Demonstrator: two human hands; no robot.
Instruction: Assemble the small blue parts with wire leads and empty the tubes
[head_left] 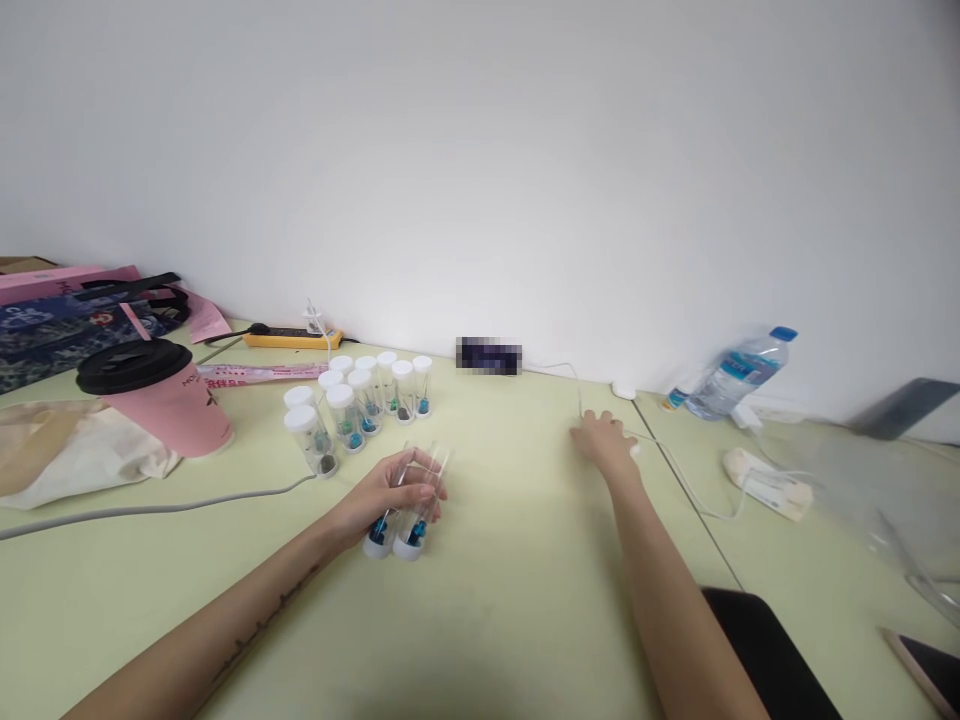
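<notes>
My left hand [409,488] is closed around two clear tubes [411,530], held tilted with their white caps at the bottom and small blue pieces inside near the caps. Just behind and to the left stands a group of several similar capped tubes [346,420], upright, with blue, green or dark bits at their bases. Out on the right, my right hand [606,440] reaches over the table with its fingers spread, palm down. A thin white cable [660,455] runs beside it, and a small white object peeks out by its edge, too hidden to name.
On the left stand a pink cup [176,405] with a black lid, a yellow power strip [292,339] and a cloth bag [45,450]. A water bottle [739,375] leans at the wall. A black flat object [765,650] lies under my right forearm; a phone [926,665] is farther right.
</notes>
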